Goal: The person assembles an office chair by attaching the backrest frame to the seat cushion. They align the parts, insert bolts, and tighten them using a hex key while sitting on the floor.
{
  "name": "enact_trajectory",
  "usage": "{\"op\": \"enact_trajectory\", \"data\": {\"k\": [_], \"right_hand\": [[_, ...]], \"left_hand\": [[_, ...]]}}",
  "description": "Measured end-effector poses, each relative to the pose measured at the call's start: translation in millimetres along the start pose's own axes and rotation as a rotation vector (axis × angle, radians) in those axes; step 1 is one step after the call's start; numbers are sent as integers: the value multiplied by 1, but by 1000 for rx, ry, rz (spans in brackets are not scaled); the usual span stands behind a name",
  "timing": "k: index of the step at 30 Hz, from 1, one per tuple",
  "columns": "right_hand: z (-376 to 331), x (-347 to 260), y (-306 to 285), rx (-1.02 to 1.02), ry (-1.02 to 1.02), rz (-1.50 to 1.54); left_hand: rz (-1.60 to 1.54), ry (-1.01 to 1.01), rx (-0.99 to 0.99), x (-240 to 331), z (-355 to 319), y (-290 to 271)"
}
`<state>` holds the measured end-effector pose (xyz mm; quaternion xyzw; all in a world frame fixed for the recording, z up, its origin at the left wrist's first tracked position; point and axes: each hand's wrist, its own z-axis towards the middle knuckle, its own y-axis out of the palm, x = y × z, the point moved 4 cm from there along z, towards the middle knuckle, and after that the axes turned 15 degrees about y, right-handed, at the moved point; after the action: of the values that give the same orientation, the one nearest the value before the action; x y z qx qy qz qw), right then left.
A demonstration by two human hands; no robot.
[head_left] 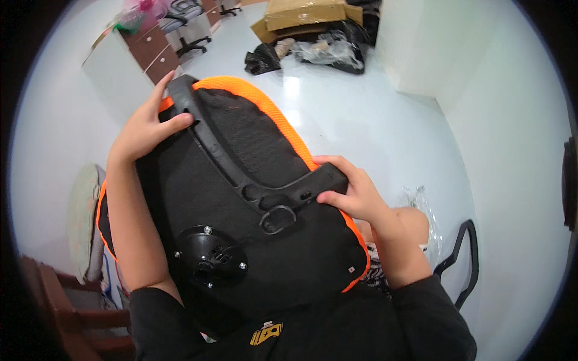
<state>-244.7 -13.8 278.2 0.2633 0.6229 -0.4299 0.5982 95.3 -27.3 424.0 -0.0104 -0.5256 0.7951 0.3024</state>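
Note:
An office chair seat (253, 138) lies upside down on my lap, black underneath with an orange mesh rim. A long black plastic bracket (241, 171) runs diagonally across its underside. My left hand (144, 126) grips the far upper end of that bracket and the seat edge. My right hand (352, 189) clasps the bracket's near right end. A round black mounting plate (208, 256) with bolts sits at the lower left of the seat bottom.
A loose black armrest piece (463, 265) and clear plastic wrap (421, 204) lie on the white floor at right. Flattened cardboard (307, 15) and black bags (262, 60) are piled at the back. A brown drawer cabinet (150, 51) stands at upper left, a wooden chair (54, 295) at lower left.

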Motion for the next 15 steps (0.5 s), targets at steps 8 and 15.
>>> {"op": "enact_trajectory", "data": {"k": [8,15], "right_hand": [[-7,14,-15,-48,-262,-177],[-112,121,-174,740,317,-292]], "left_hand": [[-275,-66,-45,-17,-3,5],[-58,-76,-105,-69,-12,-4]]}}
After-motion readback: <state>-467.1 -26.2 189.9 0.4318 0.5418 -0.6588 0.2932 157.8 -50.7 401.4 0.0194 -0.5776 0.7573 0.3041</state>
